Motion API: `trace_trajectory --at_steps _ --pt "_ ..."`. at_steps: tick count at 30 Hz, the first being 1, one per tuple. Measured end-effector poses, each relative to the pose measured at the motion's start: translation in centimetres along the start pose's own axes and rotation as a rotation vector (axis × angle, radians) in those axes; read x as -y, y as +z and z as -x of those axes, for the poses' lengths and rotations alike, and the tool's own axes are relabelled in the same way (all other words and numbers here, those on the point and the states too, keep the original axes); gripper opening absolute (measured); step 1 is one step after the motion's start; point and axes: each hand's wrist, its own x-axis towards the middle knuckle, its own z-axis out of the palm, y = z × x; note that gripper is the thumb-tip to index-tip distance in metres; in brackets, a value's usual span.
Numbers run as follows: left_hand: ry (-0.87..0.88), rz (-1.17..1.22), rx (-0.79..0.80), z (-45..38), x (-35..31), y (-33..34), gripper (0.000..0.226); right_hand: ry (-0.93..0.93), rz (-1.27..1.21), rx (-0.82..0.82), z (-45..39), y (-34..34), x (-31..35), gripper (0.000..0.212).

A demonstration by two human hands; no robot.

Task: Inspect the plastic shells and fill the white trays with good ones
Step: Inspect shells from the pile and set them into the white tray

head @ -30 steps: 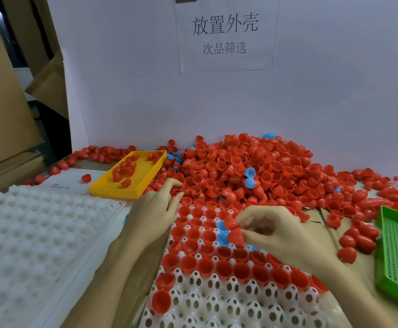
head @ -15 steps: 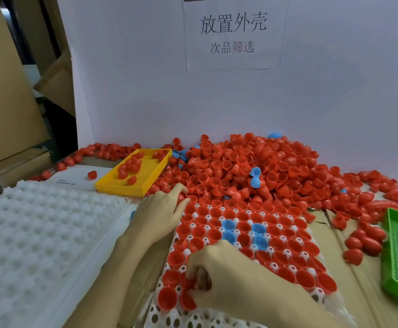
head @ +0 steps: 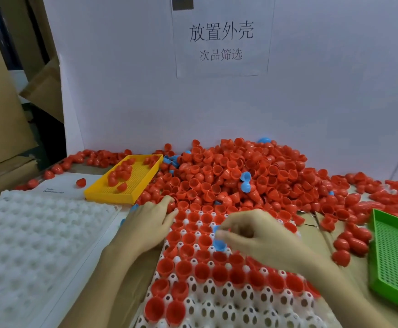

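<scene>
- While red plastic shells [head: 228,176] lie heaped in a wide pile against the white backboard [head: 311,102], a printed paper sign [head: 221,36] is stuck to that board above them.
- Beside the pile at the near left lies an empty white tray [head: 34,245], its dimples unfilled.
- At the near centre sits the white tray being filled [head: 228,304]: its far rows hold red shells seated open side up, its nearest rows show bare holes.
- A yellow tray [head: 124,178] with a few red shells in it stands at the pile's left edge; a green tray [head: 397,259] sits at the far right.
- Resting on the filled tray's far left corner, the left hand [head: 146,223] lies flat with its fingers relaxed, gripping nothing.
- Over the tray's middle rows, the right hand [head: 259,237] has its fingers curled, pinching a blue shell [head: 219,242] just above the seated red ones.
- A few other blue shells [head: 245,183] dot the pile.
</scene>
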Motion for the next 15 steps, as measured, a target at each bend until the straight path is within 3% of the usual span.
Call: trace_trajectory --at_steps 3,6,11,15 --pt "-0.031 0.067 0.045 -0.2 0.0 0.4 0.039 0.19 0.13 -0.45 0.7 -3.5 -5.5 0.014" --pt "-0.051 0.11 0.069 -0.3 0.1 0.9 0.037 0.385 0.186 -0.713 1.0 -3.1 -10.0 0.013" --pt "-0.142 0.187 0.084 -0.6 0.3 1.7 0.032 0.573 0.226 -0.66 1.7 -3.3 -12.8 0.022" --pt "-0.155 0.271 0.096 -0.7 0.2 2.4 0.031 0.577 0.174 -0.661 1.8 -4.0 -13.1 0.026"
